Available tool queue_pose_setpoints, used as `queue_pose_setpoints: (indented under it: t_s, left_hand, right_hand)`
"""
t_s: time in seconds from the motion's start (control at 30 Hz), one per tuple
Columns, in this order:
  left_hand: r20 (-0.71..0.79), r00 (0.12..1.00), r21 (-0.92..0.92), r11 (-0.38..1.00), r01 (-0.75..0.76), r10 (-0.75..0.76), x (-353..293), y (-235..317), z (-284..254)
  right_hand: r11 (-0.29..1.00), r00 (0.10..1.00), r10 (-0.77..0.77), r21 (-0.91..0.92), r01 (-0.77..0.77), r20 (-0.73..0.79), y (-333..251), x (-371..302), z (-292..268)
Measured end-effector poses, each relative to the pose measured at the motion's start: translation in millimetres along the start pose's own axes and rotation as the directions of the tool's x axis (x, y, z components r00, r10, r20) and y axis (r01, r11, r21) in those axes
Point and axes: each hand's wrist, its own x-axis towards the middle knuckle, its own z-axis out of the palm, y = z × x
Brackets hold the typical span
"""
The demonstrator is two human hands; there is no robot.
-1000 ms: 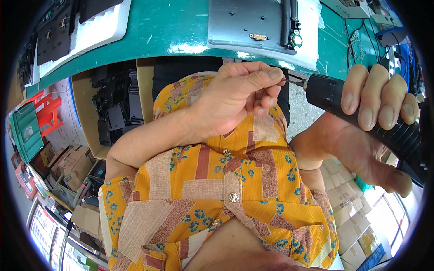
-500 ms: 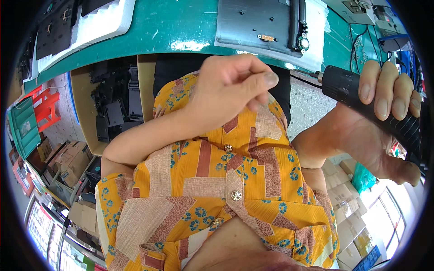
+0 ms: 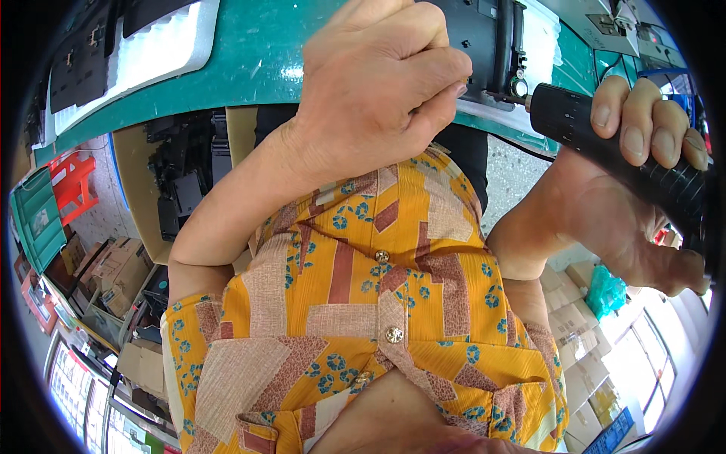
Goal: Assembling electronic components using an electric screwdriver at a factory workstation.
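My right hand (image 3: 612, 204) is wrapped around a black electric screwdriver (image 3: 563, 117), its thin bit pointing left. My left hand (image 3: 378, 87) is closed, thumb pressed against the curled fingers, just left of the bit's tip. Whatever those fingers may hold is too small or hidden to make out. Beyond the hands a flat black panel (image 3: 484, 34) lies on the green table (image 3: 253, 64), partly covered by my left hand. A round silver-rimmed part (image 3: 519, 85) shows at the panel's near right corner, close to the bit.
White foam (image 3: 197, 38) bearing more black panels (image 3: 79, 72) lies at the table's left. Below the table edge stands a cardboard box (image 3: 140, 189) of black parts. A red stool (image 3: 73, 181) is farther left. At the upper right is a metal unit (image 3: 601, 19) with cables.
My left hand has risen up and forward from in front of my body to over the table edge, its fingers closing tighter. The screwdriver has moved slightly up and left.
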Motion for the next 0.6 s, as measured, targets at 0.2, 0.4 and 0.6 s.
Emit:
queue_pose_setpoints:
  t_s: [0.2,0.4,0.6]
  left_hand:
    - [0.005,1.000,0.022,1.000,0.022,-0.022,-5,-4,3]
    - [0.001,1.000,0.056,0.998,-0.017,0.016,-8,-6,5]
    - [-0.019,1.000,0.062,0.998,-0.018,0.019,-10,-5,6]
  right_hand:
    - [0.999,0.993,0.050,0.001,-0.050,0.109,3,8,-10]
    - [0.991,0.967,0.120,0.038,-0.132,0.224,7,16,-16]
    - [0.999,0.988,0.022,0.023,-0.026,0.154,22,9,5]
